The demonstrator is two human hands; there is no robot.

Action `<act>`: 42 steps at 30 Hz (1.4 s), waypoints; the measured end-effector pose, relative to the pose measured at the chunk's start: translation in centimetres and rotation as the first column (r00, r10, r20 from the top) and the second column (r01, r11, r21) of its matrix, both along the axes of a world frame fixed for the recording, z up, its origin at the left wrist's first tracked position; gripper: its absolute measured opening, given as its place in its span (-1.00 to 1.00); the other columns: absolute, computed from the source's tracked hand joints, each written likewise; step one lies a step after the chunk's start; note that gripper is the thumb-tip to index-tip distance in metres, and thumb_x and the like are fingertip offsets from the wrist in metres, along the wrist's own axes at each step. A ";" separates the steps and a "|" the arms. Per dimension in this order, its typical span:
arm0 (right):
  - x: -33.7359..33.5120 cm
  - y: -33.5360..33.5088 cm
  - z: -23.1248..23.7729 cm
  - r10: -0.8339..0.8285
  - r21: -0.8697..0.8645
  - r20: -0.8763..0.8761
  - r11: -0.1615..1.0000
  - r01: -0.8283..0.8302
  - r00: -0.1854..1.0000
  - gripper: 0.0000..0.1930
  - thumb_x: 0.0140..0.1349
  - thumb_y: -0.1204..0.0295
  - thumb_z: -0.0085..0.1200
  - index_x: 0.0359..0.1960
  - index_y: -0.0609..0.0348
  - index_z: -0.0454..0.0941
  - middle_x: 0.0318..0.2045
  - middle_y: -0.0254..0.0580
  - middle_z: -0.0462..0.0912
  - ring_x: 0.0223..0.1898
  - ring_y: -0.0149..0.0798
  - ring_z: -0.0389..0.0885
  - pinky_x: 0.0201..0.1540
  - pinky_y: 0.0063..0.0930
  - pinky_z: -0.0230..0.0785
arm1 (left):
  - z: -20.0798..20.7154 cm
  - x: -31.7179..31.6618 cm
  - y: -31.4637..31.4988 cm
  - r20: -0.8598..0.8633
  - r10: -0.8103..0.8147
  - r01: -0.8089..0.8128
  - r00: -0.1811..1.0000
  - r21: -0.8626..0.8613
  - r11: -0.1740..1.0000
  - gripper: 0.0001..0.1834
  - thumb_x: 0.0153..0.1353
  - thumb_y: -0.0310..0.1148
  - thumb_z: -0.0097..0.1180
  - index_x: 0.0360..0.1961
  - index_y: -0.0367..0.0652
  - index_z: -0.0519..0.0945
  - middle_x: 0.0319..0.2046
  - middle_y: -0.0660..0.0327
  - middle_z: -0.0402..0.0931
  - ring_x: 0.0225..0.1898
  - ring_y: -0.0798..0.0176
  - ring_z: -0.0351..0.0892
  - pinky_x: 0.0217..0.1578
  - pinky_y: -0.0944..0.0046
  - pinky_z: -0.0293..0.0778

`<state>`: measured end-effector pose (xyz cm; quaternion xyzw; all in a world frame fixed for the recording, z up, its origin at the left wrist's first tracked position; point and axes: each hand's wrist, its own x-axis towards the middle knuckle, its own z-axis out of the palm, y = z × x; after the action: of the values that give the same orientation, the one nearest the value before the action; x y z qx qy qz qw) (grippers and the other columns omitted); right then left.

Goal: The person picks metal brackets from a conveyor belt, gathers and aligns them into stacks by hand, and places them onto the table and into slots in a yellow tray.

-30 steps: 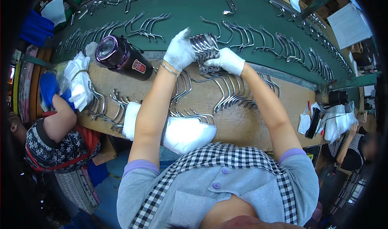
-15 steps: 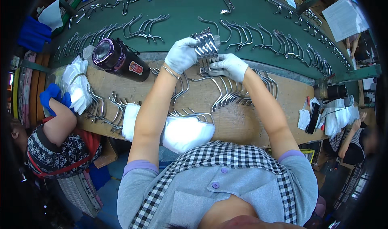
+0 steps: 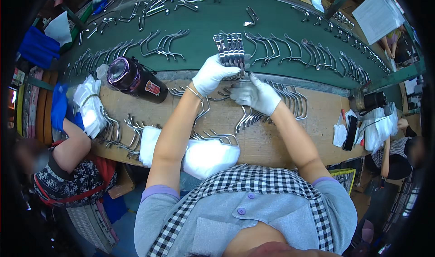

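Upright in my left hand stands a bundle of several curved chrome wrenches, side by side. The gloved fingers are closed round its lower part, with the thumb across the front. Just right of and below the bundle, my right hand has its thumb apart from its fingers; the fingers are slightly blurred and nothing shows in them. Beneath that hand, a row of curved wrenches lies on the wooden bench. Other wrenches lie under my left forearm, partly hidden.
Beyond the bench, more wrenches lie in rows on a green surface. A dark flask stands at left. White cloth bundles lie at the near edge. A phone is at right. Other people sit at both sides.
My right hand has come off the bundle and moved slightly down. My left hand has turned the wrenches, which now stand more evenly aligned.
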<state>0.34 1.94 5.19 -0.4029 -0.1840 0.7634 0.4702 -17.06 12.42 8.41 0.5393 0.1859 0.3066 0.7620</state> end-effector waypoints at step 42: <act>2.8 2.6 1.0 -0.050 0.150 0.102 0.988 0.034 0.993 -0.76 0.29 0.37 -0.02 -0.06 0.16 0.49 -0.26 -0.28 0.60 -0.30 -0.39 0.59 -0.27 -0.49 0.51 | 0.4 3.1 -3.6 -0.411 -0.204 0.379 0.888 0.406 0.832 -0.65 0.15 -0.21 0.12 -0.12 -0.22 0.60 -0.14 0.16 0.60 -0.04 0.30 0.49 0.06 0.30 0.35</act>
<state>3.15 4.58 6.24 -0.4104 -0.2564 0.7151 0.5044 -13.94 8.80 8.77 0.7773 0.1518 0.1196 0.5987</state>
